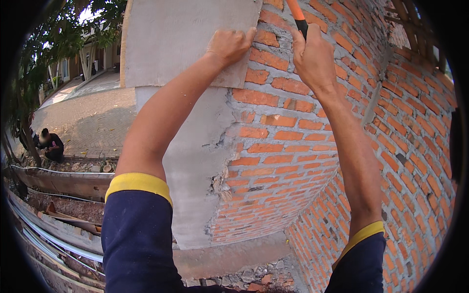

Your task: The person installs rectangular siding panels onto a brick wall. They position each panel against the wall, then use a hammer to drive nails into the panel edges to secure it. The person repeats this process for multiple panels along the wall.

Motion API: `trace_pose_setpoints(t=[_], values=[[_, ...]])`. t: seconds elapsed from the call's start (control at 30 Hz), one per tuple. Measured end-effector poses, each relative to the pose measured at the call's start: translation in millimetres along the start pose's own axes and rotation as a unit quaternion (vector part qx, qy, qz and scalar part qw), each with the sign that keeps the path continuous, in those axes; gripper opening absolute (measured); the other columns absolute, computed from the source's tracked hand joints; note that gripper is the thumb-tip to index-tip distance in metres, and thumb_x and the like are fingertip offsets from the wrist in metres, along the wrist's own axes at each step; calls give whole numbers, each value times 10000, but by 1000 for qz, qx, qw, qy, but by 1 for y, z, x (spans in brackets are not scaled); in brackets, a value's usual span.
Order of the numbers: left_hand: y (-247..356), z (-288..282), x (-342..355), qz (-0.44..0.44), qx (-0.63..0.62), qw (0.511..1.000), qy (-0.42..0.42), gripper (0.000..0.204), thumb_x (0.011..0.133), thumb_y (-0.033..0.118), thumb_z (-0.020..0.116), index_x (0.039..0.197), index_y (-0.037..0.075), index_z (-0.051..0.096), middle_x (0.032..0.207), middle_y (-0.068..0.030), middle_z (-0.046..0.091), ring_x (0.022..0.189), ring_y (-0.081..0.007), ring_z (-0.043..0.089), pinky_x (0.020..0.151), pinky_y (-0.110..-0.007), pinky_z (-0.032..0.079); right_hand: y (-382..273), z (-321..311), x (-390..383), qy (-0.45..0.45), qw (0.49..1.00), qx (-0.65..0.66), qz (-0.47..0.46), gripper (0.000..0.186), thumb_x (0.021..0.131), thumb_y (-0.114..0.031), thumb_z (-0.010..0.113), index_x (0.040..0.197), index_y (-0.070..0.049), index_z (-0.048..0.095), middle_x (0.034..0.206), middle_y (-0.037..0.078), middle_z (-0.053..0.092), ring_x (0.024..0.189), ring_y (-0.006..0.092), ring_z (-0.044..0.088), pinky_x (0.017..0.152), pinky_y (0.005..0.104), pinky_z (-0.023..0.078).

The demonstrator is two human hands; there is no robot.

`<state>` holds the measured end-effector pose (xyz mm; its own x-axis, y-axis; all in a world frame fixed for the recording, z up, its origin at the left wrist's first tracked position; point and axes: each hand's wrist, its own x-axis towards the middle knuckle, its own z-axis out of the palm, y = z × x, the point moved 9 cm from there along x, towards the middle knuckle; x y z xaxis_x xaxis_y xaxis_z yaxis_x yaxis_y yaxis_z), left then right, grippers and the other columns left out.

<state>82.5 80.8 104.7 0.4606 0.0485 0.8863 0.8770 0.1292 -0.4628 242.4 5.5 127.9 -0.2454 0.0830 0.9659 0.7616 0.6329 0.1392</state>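
Note:
My left hand (pixel 229 46), fingers curled and closed, rests at the right edge of a flat grey board (pixel 181 34) against the wall; whatever it may grip is hidden. Up and to the right, my right hand (pixel 312 58) grips the black and orange handle (pixel 298 14) of a tool whose head is out of view. Both arms are raised. Below the board is grey render (pixel 190 195) with a ragged right edge, beside exposed red brickwork (pixel 283 122) with grey mortar.
A second brick wall (pixel 410 171) meets this one at the right. Rubble (pixel 244 278) lies along the base. At left are pale pipes (pixel 58 234), a low concrete edge (pixel 68 180), a tree, a paved area (pixel 83 122) and a crouching person (pixel 51 146) in dark clothing.

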Motion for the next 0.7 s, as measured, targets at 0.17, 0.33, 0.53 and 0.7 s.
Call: trace_pose_setpoints(t=[0.17, 0.33, 0.53, 0.7], values=[[-2, 0, 1, 0, -21, 1000, -5, 452, 865, 109, 529, 1317, 113, 528, 765, -86, 680, 701, -249, 698, 538, -369, 547, -1, 9, -1, -2, 1000, 5, -17, 297, 988, -263, 508, 924, 27, 504, 621, 188, 596, 567, 381, 623, 511, 480, 465], [0, -1, 0, 5, -12, 1000, 10, 458, 868, 107, 525, 1325, 118, 530, 777, -87, 683, 696, -250, 696, 536, -361, 547, 10, -3, -5, 75, 997, 32, 1, 284, 980, -244, 524, 924, 34, 514, 594, 184, 597, 528, 376, 612, 503, 478, 466], [1, 0, 1, 13, -5, 1000, 18, 456, 861, 112, 531, 1317, 124, 544, 783, -84, 684, 687, -244, 692, 527, -360, 541, 15, 22, -5, -83, 995, -11, 49, 326, 985, -262, 515, 939, 61, 518, 660, 221, 615, 627, 385, 638, 582, 488, 480], [-1, 5, 1, 6, -39, 999, 1, 427, 855, 116, 534, 1281, 120, 556, 768, -82, 680, 678, -242, 690, 518, -358, 533, 12, 25, -9, -115, 989, -18, 90, 350, 981, -257, 501, 951, 90, 532, 710, 255, 625, 703, 410, 650, 674, 511, 487]])
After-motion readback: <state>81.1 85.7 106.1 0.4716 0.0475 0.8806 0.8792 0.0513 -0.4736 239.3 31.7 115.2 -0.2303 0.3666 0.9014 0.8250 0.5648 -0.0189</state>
